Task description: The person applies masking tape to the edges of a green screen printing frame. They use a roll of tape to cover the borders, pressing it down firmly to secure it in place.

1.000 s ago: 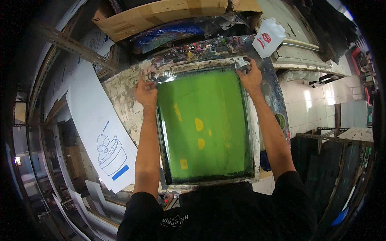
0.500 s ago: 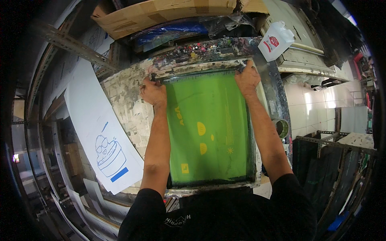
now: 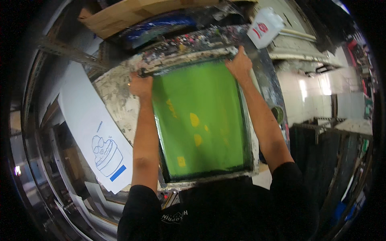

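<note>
A screen printing frame [image 3: 250,152] with green-coated mesh [image 3: 201,92] lies flat on the worktable in front of me. Small yellow open shapes [image 3: 194,119] show in the mesh. My left hand [image 3: 140,85] is closed at the frame's far left corner, by a small dark fitting [image 3: 142,72]. At the far right corner my right hand [image 3: 241,66] is closed too, thumb forward along the edge. Both forearms reach along the frame's sides. The fingertips are partly hidden, and blur hides just what they press on.
Left of the frame lies a white sheet [image 3: 86,108] with a blue line drawing. A white plastic jug [image 3: 265,27] stands at the far right, and a green-stained can [image 3: 277,114] beside my right forearm. Cardboard [image 3: 140,15] and paint-spattered clutter [image 3: 185,42] line the far side. Metal racks flank the left.
The whole view has turned slightly and blurred, so the frame, sheet and jug appear shifted leftward. Both hands stay at the same far corners of the frame.
</note>
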`<state>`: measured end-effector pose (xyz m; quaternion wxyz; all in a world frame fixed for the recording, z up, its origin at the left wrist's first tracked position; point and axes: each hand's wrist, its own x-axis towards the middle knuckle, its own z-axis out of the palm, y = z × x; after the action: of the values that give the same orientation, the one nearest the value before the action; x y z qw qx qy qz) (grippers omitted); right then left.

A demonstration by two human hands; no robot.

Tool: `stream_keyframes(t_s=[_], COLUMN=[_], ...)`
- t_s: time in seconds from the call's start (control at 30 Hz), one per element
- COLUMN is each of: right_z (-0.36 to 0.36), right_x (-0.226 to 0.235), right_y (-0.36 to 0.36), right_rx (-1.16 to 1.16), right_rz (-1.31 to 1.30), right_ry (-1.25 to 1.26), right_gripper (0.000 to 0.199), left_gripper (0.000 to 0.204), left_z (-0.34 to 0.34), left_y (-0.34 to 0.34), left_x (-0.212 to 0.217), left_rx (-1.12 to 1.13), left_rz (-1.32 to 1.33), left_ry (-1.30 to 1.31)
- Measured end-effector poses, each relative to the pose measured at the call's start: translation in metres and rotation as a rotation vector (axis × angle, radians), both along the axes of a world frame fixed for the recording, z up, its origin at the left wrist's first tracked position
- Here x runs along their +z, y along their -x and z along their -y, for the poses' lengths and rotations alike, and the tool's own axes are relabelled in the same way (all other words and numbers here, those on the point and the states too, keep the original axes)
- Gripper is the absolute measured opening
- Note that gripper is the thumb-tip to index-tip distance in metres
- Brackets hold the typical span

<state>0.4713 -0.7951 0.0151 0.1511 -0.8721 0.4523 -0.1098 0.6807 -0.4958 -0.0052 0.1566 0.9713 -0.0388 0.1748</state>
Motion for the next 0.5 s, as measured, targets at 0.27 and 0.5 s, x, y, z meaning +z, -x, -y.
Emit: stream_keyframes(t_s=[0.27, 0.5], right_z=[-0.015, -0.086], right_x=[0.102, 0.089], right_y=[0.196, 0.341], right_rx=[0.375, 0.285], right_rz=[0.198, -0.423], right_ry=[-0.167, -0.176], right_gripper=[0.030, 0.056], left_gripper=[0.047, 0.051], left_z=[-0.065, -0.062], left_y=[-0.066, -0.014], left_x=[-0.067, -0.012], left_rx=[-0.181, -0.353], left_rz=[-0.084, -0.386], left_ry=[0.362, 1.205])
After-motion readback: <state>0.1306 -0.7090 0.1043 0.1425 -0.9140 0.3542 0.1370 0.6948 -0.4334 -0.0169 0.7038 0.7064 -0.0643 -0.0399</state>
